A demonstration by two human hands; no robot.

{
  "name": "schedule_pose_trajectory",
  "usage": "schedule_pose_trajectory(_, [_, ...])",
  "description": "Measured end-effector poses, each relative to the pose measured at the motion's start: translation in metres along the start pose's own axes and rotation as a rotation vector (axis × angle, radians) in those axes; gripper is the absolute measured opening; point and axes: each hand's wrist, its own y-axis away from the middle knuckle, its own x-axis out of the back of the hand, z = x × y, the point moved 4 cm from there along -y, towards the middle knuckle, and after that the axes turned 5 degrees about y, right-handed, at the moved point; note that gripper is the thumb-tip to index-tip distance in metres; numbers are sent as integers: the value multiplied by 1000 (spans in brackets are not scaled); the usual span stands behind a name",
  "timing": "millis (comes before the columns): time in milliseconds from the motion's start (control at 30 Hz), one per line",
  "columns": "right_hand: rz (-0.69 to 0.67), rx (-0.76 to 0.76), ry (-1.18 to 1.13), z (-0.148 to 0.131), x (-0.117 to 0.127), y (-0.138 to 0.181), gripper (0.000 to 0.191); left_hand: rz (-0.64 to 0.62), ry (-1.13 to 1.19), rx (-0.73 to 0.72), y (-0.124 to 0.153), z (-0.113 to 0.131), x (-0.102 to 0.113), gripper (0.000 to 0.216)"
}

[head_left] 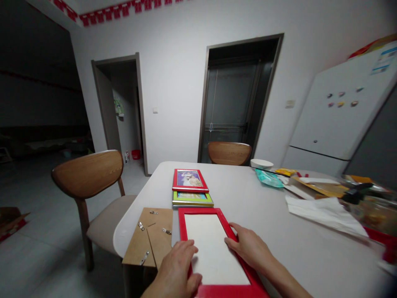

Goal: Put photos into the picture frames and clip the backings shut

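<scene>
A red picture frame (pixel 201 212) lies face down on the white table (pixel 279 244) in front of me, with a white sheet (pixel 211 248) set inside it. My left hand (pixel 178 269) rests on the frame's left edge, fingers flat against the sheet. The fingers of my right hand (pixel 248 246) lie on the frame's right rail, slightly curled. A brown backing board (pixel 150 242) with metal clips and a fold-out stand lies just left of the frame. Farther back, a red framed photo (pixel 190 180) sits on a green frame (pixel 192 200).
Two wooden chairs stand at the left (pixel 88 174) and the far side (pixel 229 152). White paper (pixel 325 211), a teal packet (pixel 268 178), a white bowl (pixel 261 164) and clutter fill the table's right side. A white fridge (pixel 341 111) stands at the right.
</scene>
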Motion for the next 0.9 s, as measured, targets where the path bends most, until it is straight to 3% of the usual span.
schedule_pose_trajectory(133, [40, -45, -148, 6, 2, -4, 50, 15, -16, 32, -4, 0, 1, 47])
schedule_pose_trajectory(233, [-88, -154, -619, 1, 7, 1, 55, 28, 16, 48, -8, 4, 1, 54])
schedule_pose_trajectory(333, [-227, -188, -1161, -18, 20, 10, 55, -21, 86, 70, -14, 10, -6, 79])
schedule_pose_trajectory(400, [-205, -209, -1341, -28, 32, 16, 55, -61, 118, 54, -19, 19, -11, 89])
schedule_pose_trajectory(467, [-174, -234, -1444, -35, 40, 19, 59, -34, 120, -3, -22, 29, -13, 86])
schedule_pose_trajectory(667, [-162, -222, -1448, -32, 41, 21, 64, 200, 100, -316, -16, 47, 1, 53])
schedule_pose_trajectory(733, [-144, -217, -1395, -24, 38, 20, 64, 323, 161, -247, -11, 36, 13, 49])
schedule_pose_trajectory(900, [-116, -216, -1160, -2, 27, 15, 64, 587, 465, 85, 4, -13, 40, 52])
